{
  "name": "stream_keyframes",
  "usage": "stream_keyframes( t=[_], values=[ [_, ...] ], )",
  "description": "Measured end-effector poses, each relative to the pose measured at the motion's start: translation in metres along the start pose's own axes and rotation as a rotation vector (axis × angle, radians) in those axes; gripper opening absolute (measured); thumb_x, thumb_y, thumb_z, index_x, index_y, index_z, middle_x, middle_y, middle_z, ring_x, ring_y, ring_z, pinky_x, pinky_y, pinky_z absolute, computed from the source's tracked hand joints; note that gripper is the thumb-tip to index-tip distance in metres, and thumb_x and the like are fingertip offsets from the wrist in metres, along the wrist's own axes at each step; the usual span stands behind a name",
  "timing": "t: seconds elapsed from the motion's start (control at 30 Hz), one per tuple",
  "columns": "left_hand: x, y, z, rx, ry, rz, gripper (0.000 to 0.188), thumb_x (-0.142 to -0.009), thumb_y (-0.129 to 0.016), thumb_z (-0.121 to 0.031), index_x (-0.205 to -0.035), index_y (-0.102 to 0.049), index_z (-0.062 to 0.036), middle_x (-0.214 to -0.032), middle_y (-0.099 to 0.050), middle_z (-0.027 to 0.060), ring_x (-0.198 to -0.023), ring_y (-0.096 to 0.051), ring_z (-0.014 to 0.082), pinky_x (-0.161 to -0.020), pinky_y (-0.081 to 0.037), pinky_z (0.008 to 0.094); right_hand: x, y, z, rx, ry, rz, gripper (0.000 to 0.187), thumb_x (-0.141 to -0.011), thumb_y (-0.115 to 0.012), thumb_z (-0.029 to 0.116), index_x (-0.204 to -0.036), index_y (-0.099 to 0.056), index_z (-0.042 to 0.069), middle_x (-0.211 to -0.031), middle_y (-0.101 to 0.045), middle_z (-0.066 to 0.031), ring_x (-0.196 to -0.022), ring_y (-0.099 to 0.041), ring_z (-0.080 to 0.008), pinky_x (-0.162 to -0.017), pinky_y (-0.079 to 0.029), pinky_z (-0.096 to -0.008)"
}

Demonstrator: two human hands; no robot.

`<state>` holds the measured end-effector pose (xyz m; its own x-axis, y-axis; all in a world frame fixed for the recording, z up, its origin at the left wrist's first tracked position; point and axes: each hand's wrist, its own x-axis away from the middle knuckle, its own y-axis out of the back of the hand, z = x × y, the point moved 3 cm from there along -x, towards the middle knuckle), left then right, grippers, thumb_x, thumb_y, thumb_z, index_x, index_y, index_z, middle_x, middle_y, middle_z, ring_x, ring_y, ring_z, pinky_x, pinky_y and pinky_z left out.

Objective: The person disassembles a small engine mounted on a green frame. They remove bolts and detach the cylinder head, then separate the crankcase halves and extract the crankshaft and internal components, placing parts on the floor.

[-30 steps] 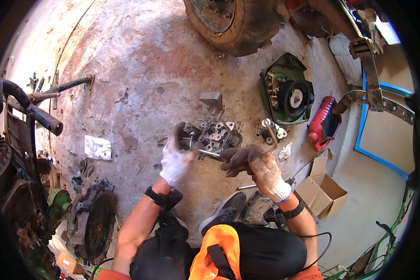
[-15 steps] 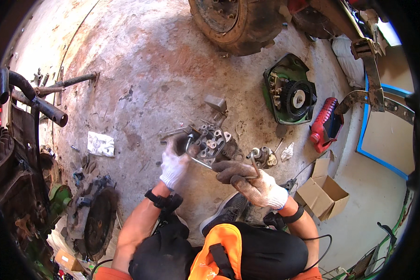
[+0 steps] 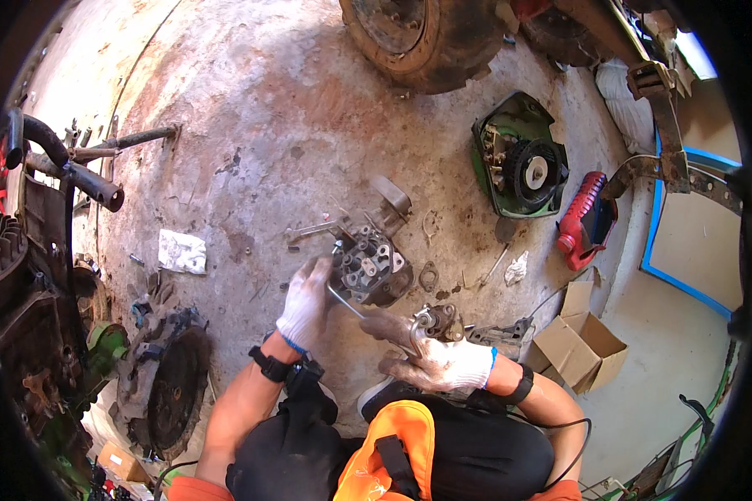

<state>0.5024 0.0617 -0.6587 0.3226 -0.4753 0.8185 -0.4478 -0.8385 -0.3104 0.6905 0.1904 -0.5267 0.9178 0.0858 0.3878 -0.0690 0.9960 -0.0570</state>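
Observation:
A greasy metal engine cylinder head (image 3: 371, 265) with valve springs sits on the floor ahead of me. My left hand (image 3: 306, 299), in a soiled white glove, is closed at its near left side, around the end of a bent socket wrench (image 3: 345, 301). The fingertips are partly hidden there. The wrench runs rightward to my right hand (image 3: 439, 359), whose dirty gloved fingers wrap its curved handle. Just beyond the right hand is a small metal engine part (image 3: 443, 321). Behind the cylinder head lies a grey metal piece (image 3: 390, 200); a flat gasket (image 3: 429, 276) is to its right.
A green housing with a black fan wheel (image 3: 522, 159) and a cut red plastic bottle (image 3: 583, 224) lie at right. An open cardboard box (image 3: 581, 341) is nearer. Machine parts (image 3: 163, 384) crowd the left; a large tyre (image 3: 430, 50) stands at the far side.
My right hand has come nearer and slightly left, swinging the wrench handle. The cylinder head has shifted slightly, and the small metal part now appears nearer me, uncovering the gasket.

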Motion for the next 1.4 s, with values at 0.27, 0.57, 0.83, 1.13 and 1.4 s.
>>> stream_keyframes(
  t=[0.27,0.57,0.83,1.13,1.4],
  values=[
    [-0.014,-0.014,-0.029,-0.264,-0.197,0.097,0.036,-0.108,-0.065,-0.012,-0.138,-0.067,0.0079,-0.116,-0.076,0.0095,-0.100,-0.071,0.0162,-0.088,-0.061,0.0345,0.009,-0.007,-0.021,0.269,0.046,-0.047,0.086,-0.106,-0.075,0.014,-0.177,-0.026,0.010,-0.172,-0.044,-0.0245,-0.154,-0.051,-0.0402,-0.123,-0.046,-0.0503],
    [-0.070,-0.035,-0.074,-0.984,-0.516,0.154,0.036,-0.106,-0.067,-0.017,-0.135,-0.074,0.0021,-0.114,-0.081,0.0195,-0.107,-0.077,0.0261,-0.099,-0.059,0.0399,-0.013,-0.022,-0.090,0.363,-0.492,0.236,0.081,-0.104,-0.072,0.047,-0.165,-0.042,0.002,-0.130,-0.074,-0.0303,-0.119,-0.074,-0.0461,-0.101,-0.060,-0.0505],
    [-0.039,-0.003,-0.009,-0.706,-0.561,-0.172,0.051,-0.112,-0.064,-0.039,-0.145,-0.066,-0.0016,-0.132,-0.075,0.0244,-0.123,-0.072,0.0394,-0.107,-0.056,0.0475,-0.005,0.053,-0.069,0.454,-0.413,-0.075,0.029,-0.106,-0.070,0.033,-0.119,-0.078,0.008,-0.111,-0.080,-0.0178,-0.099,-0.078,-0.0385,-0.089,-0.063,-0.0462],
    [-0.023,0.010,0.102,-0.353,-0.094,-0.044,0.055,-0.121,-0.043,-0.048,-0.127,-0.071,-0.0019,-0.105,-0.077,0.0179,-0.093,-0.072,0.0285,-0.086,-0.059,0.0434,-0.110,0.147,-0.011,1.262,-0.284,-0.332,0.115,-0.079,-0.095,0.051,-0.171,-0.038,0.012,-0.172,-0.045,-0.0209,-0.159,-0.043,-0.0415,-0.134,-0.031,-0.0613],
    [-0.014,0.010,0.055,-0.681,-0.288,-0.247,0.052,-0.119,-0.047,-0.047,-0.129,-0.072,-0.0030,-0.104,-0.079,0.0180,-0.089,-0.073,0.0320,-0.083,-0.058,0.0457,-0.169,0.161,-0.033,1.035,-0.417,-0.103,0.127,-0.059,-0.103,0.048,-0.164,-0.044,0.012,-0.148,-0.062,-0.0247,-0.131,-0.065,-0.0460,-0.113,-0.055,-0.0516]
  ],
)
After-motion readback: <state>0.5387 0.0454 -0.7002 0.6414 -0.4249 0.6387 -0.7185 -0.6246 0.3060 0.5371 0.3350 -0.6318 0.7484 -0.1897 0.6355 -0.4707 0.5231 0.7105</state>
